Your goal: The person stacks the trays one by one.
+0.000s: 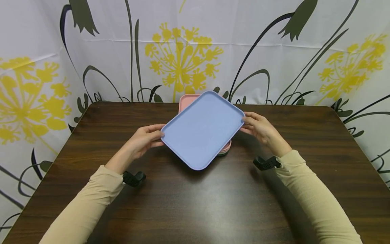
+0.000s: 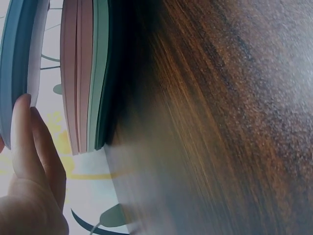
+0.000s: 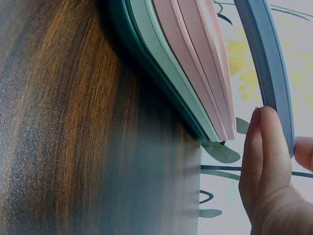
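Both hands hold up a blue rectangular tray [image 1: 203, 130], turned at an angle above a stack of trays. At its left corner my left hand [image 1: 143, 140] pinches the rim, thumb on top and fingers underneath. My right hand [image 1: 259, 128] grips the opposite right corner the same way. Below lies the stack, with a pink tray [image 1: 186, 100] uppermost and partly covered by the blue one. The wrist views show the stack's edges: pink trays [image 2: 77, 73] over a light green tray [image 2: 100, 58], with a dark green tray [image 3: 132, 44] at the bottom. A gap separates the blue tray from the stack.
The stack rests on a dark brown wooden table [image 1: 195, 210], toward its back edge. Behind hangs a white cloth [image 1: 243, 20] printed with yellow flowers and dark stems. Each wrist carries a black strapped camera [image 1: 134, 178].
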`<state>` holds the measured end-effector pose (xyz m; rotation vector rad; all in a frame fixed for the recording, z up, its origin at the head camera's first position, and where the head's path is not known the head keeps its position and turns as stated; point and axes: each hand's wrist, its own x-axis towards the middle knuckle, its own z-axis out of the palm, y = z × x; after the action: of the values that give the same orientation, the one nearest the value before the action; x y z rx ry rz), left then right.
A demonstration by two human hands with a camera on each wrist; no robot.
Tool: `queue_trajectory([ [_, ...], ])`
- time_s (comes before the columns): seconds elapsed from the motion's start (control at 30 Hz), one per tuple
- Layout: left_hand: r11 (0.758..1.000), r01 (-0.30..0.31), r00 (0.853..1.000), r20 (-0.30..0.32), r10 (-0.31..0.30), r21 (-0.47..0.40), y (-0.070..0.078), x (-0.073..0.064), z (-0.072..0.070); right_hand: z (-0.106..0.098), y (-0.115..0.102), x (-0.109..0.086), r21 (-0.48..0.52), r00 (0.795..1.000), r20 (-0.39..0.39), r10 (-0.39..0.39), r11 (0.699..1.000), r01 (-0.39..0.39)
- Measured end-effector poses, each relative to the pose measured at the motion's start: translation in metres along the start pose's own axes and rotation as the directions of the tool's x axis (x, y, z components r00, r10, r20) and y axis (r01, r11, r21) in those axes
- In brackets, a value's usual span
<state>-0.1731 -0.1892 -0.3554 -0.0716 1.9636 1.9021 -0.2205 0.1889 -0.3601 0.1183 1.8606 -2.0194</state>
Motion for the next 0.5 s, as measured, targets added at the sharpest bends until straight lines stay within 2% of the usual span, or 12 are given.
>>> queue_trajectory([
  [0.3,0.998,0.036,0.999,0.017,-0.037,0.047,-0.0001,0.0009,0.0012,-0.0001,-0.0015,0.0001,0.032,0.999,-0.031,-0.021,0.999,0.022],
  [0.5,0.998,0.034,0.999,0.027,-0.036,0.049,-0.0001,0.0013,0.0023,-0.0008,-0.0025,-0.0004,0.042,0.999,-0.044,-0.007,0.999,0.008],
])
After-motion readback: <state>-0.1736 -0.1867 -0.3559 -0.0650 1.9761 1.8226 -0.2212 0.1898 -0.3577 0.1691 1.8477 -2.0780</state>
